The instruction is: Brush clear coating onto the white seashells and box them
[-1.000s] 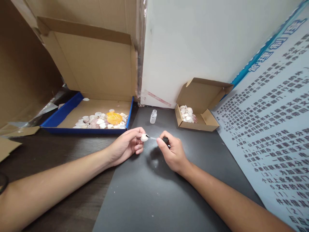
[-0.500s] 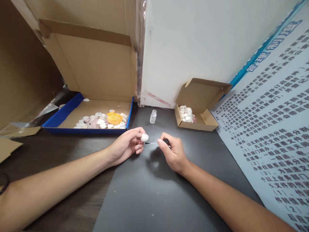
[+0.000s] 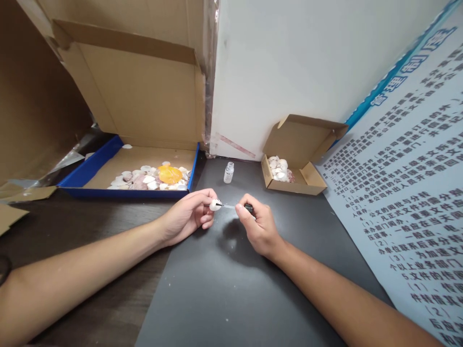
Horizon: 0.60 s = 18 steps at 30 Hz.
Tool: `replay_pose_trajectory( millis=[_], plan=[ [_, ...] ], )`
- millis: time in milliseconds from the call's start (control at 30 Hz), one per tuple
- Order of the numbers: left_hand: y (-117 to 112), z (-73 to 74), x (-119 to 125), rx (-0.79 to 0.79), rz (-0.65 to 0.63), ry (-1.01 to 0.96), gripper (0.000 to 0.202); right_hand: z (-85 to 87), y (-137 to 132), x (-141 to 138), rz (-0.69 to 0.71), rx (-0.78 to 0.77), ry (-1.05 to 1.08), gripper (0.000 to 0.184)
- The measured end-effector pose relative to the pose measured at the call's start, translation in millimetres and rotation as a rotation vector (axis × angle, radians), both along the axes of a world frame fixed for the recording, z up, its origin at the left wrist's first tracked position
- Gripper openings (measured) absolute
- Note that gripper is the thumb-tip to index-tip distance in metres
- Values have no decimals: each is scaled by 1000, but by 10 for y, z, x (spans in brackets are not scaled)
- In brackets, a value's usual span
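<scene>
Between thumb and fingers, my left hand (image 3: pixel 191 216) pinches a small white seashell (image 3: pixel 214 206). My right hand (image 3: pixel 259 226) is closed around the black cap of a small applicator brush (image 3: pixel 228 206), whose thin clear stem points left. The brush's dark tip lies against the shell's face. Beyond both hands, a small clear glass bottle (image 3: pixel 228 173) stands upright and uncapped on the dark grey mat (image 3: pixel 202 299).
At the left, an open blue-edged cardboard box (image 3: pixel 126 193) holds many shells, with an orange one on top. A smaller open carton (image 3: pixel 294 187) with white shells stands at the right. A white panel (image 3: pixel 275 72) rises behind, and a printed sheet (image 3: pixel 405 193) runs along the right.
The brush tip has moved up from just below the shell onto its face. The shell has tilted slightly in my left hand.
</scene>
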State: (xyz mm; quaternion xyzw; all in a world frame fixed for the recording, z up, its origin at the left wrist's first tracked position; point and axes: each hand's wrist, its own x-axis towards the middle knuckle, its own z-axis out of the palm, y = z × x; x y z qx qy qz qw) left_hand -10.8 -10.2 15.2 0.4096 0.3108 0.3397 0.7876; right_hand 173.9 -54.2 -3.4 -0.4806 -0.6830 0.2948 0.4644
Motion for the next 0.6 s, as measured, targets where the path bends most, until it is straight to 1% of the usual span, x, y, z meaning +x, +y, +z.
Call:
replay_pose_trajectory(
  millis=[133,267,333,433,500,600],
  plan=[
    [-4,12,5,-8,-6,-6,9,-6,6,-1,-13,2,-56,33],
    [-11,18,4,-4,-9,-10,12,-11,7,2,33,15,-6,32],
    [-12,15,1,-7,-29,-15,12,-12,8,0,28,1,-1,30],
    [-11,8,-3,-11,-50,-12,13,-11,9,-3,5,-10,-67,32],
    [-10,4,-3,-4,-50,-1,13,-9,6,0,16,-1,-86,36],
    [-13,3,0,7,-56,10,14,-11,4,3,45,20,-33,35]
  ],
)
